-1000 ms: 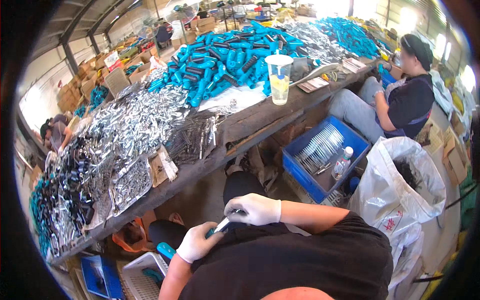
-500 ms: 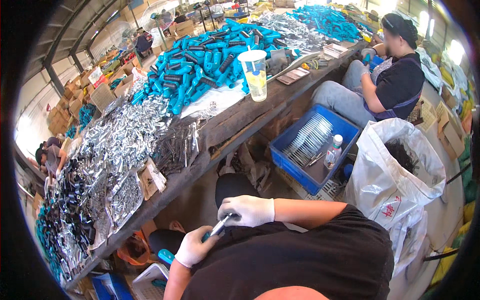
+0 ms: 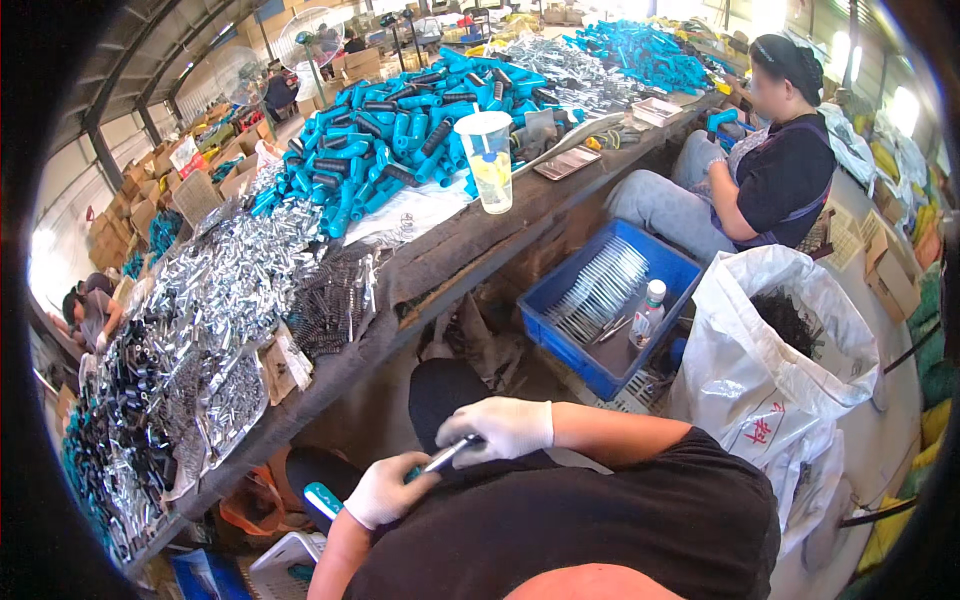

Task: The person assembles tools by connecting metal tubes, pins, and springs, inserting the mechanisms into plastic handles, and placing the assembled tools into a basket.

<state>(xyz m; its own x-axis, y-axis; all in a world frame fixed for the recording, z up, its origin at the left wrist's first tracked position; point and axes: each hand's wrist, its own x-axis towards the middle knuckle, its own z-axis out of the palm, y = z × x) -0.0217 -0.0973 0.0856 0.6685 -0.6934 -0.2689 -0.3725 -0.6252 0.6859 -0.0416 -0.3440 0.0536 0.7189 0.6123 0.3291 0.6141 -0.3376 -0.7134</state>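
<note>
Both my hands wear white gloves and meet over my lap. A slim silver metal piece (image 3: 452, 453) runs between them, tilted up to the right. My left hand (image 3: 388, 490) is closed round its lower end, where a bit of teal shows. My right hand (image 3: 498, 432) grips the upper end, its fingers partly hiding it. The piece's exact kind cannot be made out. Beside my left wrist a teal handle (image 3: 324, 499) lies against my dark trouser leg, partly covered by the wrist.
Heaped teal handles (image 3: 400, 140) and silver metal parts (image 3: 215, 280) cover the bench, with a plastic cup (image 3: 487, 165) near its edge. At right stand a blue crate (image 3: 625, 372) holding metal rods and a bottle, and a white sack (image 3: 745, 345). A co-worker (image 3: 770, 180) sits beyond.
My view has shifted slightly. Both hands keep hold of the metal piece, which lies a little flatter now; my right hand's fingers have stretched along it. The co-worker's arm has moved towards the bench.
</note>
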